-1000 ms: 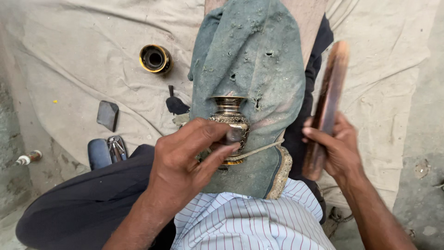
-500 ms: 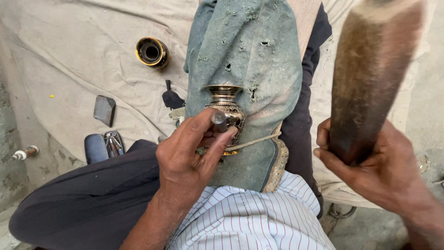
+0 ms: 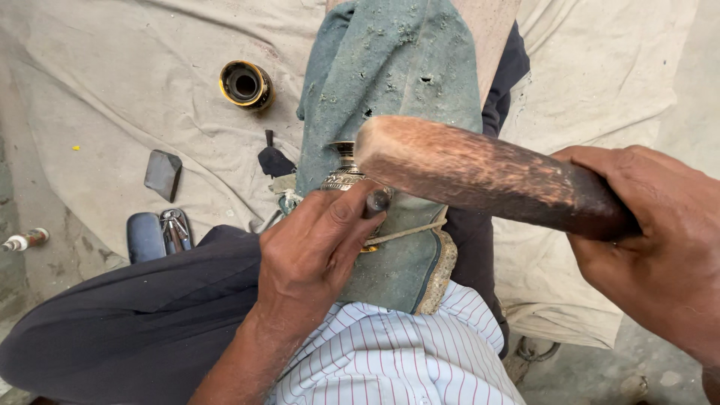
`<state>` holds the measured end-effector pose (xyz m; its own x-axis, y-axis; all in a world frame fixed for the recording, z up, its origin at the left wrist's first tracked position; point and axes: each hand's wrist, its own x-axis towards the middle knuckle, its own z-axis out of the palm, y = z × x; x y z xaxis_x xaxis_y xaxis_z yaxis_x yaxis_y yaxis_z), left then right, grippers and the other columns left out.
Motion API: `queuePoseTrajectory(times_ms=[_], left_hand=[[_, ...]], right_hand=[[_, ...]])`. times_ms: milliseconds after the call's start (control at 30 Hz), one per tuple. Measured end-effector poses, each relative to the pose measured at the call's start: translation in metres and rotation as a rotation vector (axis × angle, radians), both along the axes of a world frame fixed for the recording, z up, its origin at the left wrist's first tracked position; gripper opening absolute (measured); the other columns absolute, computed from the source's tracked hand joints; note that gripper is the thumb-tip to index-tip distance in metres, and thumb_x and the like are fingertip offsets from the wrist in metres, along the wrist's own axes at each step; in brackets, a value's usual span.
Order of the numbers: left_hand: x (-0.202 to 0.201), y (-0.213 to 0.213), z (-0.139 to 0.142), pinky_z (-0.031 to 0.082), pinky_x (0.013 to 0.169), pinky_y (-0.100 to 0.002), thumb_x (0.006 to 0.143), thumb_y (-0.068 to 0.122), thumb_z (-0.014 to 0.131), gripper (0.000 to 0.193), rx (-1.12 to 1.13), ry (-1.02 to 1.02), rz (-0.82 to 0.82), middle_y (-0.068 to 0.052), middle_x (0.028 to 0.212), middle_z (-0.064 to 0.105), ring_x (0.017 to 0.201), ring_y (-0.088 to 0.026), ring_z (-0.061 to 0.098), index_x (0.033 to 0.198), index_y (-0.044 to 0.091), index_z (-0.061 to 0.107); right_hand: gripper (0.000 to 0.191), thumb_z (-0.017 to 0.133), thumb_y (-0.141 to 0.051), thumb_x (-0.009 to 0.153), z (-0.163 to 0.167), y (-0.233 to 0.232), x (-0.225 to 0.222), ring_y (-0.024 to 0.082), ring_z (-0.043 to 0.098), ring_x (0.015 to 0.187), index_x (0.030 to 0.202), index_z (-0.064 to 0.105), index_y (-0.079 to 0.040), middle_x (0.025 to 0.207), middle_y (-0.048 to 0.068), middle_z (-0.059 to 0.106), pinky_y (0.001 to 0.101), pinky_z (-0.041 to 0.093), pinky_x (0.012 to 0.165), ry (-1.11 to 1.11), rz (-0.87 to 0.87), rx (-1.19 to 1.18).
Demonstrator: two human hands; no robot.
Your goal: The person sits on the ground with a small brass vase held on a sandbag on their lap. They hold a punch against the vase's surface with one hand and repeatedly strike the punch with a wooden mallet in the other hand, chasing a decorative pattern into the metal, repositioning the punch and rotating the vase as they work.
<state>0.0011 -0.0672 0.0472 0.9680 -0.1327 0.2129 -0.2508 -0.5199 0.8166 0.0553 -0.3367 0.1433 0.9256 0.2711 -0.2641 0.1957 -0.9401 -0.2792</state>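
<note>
The right hand (image 3: 660, 247) clasped the wooden mallet (image 3: 487, 172), its long axis pointing left over the brass pot (image 3: 343, 174); the left hand (image 3: 319, 247) (nearer) pinched a punch (image 3: 376, 201) against it.

On the cloth sheet (image 3: 112, 90): brass-rimmed ring (image 3: 245, 84) near top edge, dark flat stone (image 3: 163, 174) left of middle. Blue case w/ clippers (image 3: 159, 234) by sheet's lower left edge. Small bottle (image 3: 24, 240) at far left, off the sheet.
</note>
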Motion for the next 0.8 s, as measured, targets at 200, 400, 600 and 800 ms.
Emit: queuePoseTrajectory(times_ms=[200, 400, 600, 800], left_hand=[[-0.002, 0.003, -0.003, 0.059, 0.058, -0.029, 0.093, 0.009, 0.082, 0.049, 0.039, -0.014, -0.009, -0.007, 0.091, 0.069, 0.073, -0.013, 0.068, 0.137, 0.008, 0.062], [-0.004, 0.005, -0.005, 0.057, 0.059, -0.031, 0.095, 0.010, 0.082, 0.041, 0.025, -0.032, 0.014, -0.006, 0.088, 0.067, 0.073, -0.013, 0.068, 0.130, 0.008, 0.063], [-0.002, 0.009, 0.002, 0.056, 0.060, -0.033, 0.094, 0.010, 0.081, 0.040, 0.021, -0.044, -0.011, -0.007, 0.090, 0.066, 0.074, -0.015, 0.067, 0.130, 0.006, 0.064], [-0.001, 0.009, 0.002, 0.055, 0.057, -0.033, 0.092, 0.011, 0.083, 0.042, 0.025, -0.019, -0.023, -0.006, 0.085, 0.064, 0.069, -0.016, 0.064, 0.129, 0.006, 0.065]], right_hand=[[0.051, 0.077, 0.007, 0.067, 0.001, -0.003, 0.000, 0.025, 0.071, 0.078, 0.118, 0.070, 0.000, 0.089, 0.016, 0.071, 0.0369, 0.057, 0.069, -0.090, 0.153, -0.027], [0.050, 0.077, 0.006, 0.075, -0.003, -0.012, -0.005, 0.021, 0.071, 0.077, 0.123, 0.069, -0.002, 0.090, 0.013, 0.072, 0.0339, 0.056, 0.067, -0.010, 0.103, -0.104], [0.035, 0.078, 0.002, 0.089, -0.002, -0.008, -0.009, 0.018, 0.070, 0.074, 0.121, 0.064, 0.001, 0.091, 0.010, 0.069, 0.0312, 0.057, 0.075, -0.036, -0.206, 0.094], [0.051, 0.078, 0.004, 0.068, 0.003, -0.017, -0.010, 0.026, 0.072, 0.079, 0.118, 0.070, 0.001, 0.093, 0.017, 0.073, 0.0367, 0.058, 0.071, -0.148, 0.198, -0.091]])
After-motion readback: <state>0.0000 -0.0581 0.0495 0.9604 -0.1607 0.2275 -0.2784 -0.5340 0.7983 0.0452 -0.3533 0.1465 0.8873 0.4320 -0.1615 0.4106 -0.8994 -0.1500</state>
